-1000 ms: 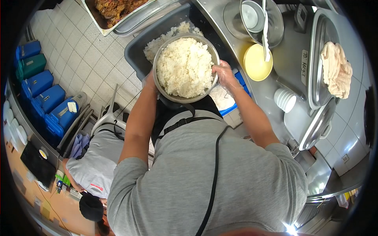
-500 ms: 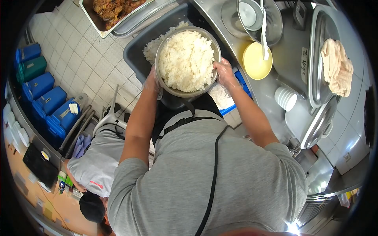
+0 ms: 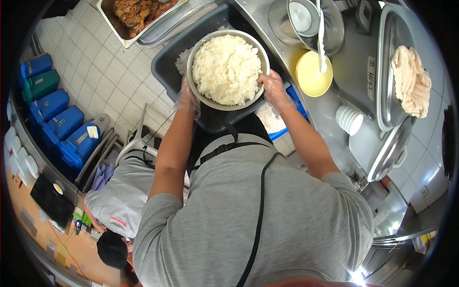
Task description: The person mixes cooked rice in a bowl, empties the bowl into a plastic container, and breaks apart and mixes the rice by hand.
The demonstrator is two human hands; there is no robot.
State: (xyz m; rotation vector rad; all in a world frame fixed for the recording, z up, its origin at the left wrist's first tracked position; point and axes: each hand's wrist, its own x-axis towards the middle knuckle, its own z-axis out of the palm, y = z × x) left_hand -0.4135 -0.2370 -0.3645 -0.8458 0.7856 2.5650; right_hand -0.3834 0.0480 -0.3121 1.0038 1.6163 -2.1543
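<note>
A round metal bowl (image 3: 229, 104) heaped with cooked white rice (image 3: 225, 69) is held up between my two hands. My left hand (image 3: 186, 97), in a clear plastic glove, grips the left side of its rim. On the right side, my right hand (image 3: 272, 88), gloved likewise, has its thumb over the rim and its other fingers under the bowl. Below the bowl is a dark grey plastic tub (image 3: 165, 67), with more rice partly showing at its left inside. The bowl covers most of the tub's contents.
A steel counter on the right carries a yellow bowl (image 3: 313, 76), stacked white cups (image 3: 349, 119), metal bowls and a lidded container with a cloth (image 3: 410, 81). A tray of cooked food (image 3: 143, 19) stands at upper left. Another person in grey (image 3: 119, 201) is at lower left.
The rice bowl has risen slightly and shifted a little to the left in view, hiding more of the rice in the tub. Both hands keep their hold.
</note>
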